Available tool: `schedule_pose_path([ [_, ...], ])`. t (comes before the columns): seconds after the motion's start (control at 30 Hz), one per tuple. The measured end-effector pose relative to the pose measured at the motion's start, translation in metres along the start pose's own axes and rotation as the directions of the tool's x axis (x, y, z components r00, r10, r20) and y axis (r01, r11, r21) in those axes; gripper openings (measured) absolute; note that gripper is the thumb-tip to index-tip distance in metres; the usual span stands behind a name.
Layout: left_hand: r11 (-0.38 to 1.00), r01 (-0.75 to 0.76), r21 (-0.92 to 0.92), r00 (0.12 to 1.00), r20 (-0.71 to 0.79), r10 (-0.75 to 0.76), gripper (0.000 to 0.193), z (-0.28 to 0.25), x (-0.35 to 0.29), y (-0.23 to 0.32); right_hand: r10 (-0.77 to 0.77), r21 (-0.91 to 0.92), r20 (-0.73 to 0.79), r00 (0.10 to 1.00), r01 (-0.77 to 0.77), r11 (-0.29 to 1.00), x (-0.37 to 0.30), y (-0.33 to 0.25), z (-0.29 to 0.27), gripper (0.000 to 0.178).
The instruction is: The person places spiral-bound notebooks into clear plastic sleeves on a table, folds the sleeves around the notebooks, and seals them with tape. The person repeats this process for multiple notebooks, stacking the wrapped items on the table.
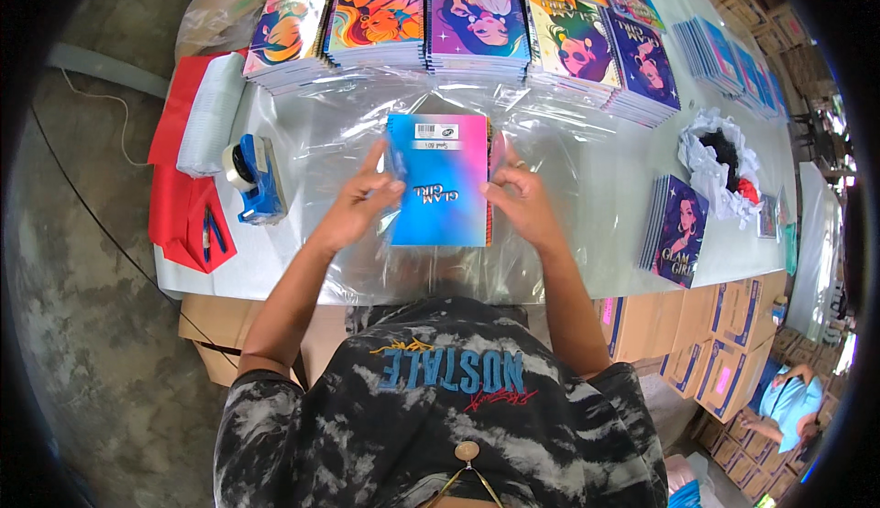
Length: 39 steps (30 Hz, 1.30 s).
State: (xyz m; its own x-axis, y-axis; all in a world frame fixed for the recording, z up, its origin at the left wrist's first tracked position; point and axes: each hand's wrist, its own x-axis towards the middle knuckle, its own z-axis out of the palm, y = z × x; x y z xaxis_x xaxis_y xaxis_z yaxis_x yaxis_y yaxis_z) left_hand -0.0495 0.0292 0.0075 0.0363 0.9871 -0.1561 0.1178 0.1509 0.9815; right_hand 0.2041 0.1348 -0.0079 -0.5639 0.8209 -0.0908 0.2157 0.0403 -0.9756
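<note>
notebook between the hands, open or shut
Shut: the notebook shows one flat blue-pink cover, left hand and right hand at its sides.

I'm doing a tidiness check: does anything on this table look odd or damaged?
On the right side of the table, a crumpled white bundle looks odd: ragged and shapeless beside neat notebook stacks. The blue-pink notebook shows no obvious damage, and I see no spill.
</note>
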Motion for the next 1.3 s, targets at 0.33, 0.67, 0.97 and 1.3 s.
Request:
schedule_pose_path([
  [0.33,0.574,-0.072,0.816,0.985,-0.031,0.168,0.052,0.089,0.015,-0.038,-0.256,-0.084,-0.073,0.964,0.25,0.965,0.002,0.028,0.072,0.022],
  [0.67,0.585,-0.026,0.811,0.994,0.084,-0.072,0.041,-0.065,0.137,-0.005,-0.321,-0.61,-0.016,0.947,0.246,0.754,0.004,0.02,0.09,0.023],
  [0.97,0.87,0.252,0.424,0.943,-0.312,-0.121,0.038,-0.025,0.164,0.006,-0.305,-0.607,-0.036,0.952,0.222,0.763,0.002,0.02,0.089,0.021],
  [1.3,0.642,-0.011,0.767,0.752,-0.417,0.51,0.035,-0.006,0.085,-0.005,-0.3,-0.547,-0.02,0.954,0.241,0.802,0.005,0.021,0.086,0.023],
])
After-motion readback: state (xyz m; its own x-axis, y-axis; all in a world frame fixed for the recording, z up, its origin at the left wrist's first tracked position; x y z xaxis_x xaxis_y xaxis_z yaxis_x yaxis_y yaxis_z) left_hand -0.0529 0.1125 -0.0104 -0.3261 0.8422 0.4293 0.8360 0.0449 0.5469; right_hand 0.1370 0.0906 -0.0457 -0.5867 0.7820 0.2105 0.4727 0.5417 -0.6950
